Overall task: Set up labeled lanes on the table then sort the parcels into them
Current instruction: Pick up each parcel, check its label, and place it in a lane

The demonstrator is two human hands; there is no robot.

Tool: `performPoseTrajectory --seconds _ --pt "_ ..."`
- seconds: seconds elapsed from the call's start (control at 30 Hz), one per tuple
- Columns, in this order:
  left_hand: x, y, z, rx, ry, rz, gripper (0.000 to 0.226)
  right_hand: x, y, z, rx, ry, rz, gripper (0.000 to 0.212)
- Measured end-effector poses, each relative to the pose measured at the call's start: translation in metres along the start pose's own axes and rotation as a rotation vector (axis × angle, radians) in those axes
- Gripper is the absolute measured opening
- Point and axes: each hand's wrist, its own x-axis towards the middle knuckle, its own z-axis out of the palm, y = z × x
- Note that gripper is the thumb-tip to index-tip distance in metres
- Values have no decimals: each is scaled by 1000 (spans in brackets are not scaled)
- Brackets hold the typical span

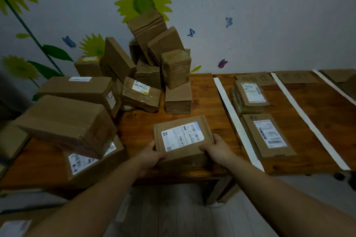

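From the head view, the left hand [152, 155] and right hand [215, 148] each grip a near corner of the flat parcel [183, 138], thumbs on top, at the near edge of the table [202, 98]. It looks to be light, stiff cardboard, so side holds suit it. The white tape strip [237, 127] lies just right of the grip.

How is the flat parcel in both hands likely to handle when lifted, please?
The flat parcel probably stays rigid: its cardboard looks unbent. Low and broad, it seems unlikely to tip. Left hand and right hand grip just its near corners, so perhaps light.
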Motion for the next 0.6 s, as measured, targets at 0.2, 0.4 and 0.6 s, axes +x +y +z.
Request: performPoseTrajectory --seconds 0.2,0.4,0.6 --pt "-27 33 22 -70 160 304 76 -7 -28 -42 32 51 -242 69" --pt "-64 97 40 -163 249 544 78 -25 -72 -91 78 123 -496 72" --pt "-76 137 58 -255 302 666 88 -45 -90 -135 138 172 -624 68"
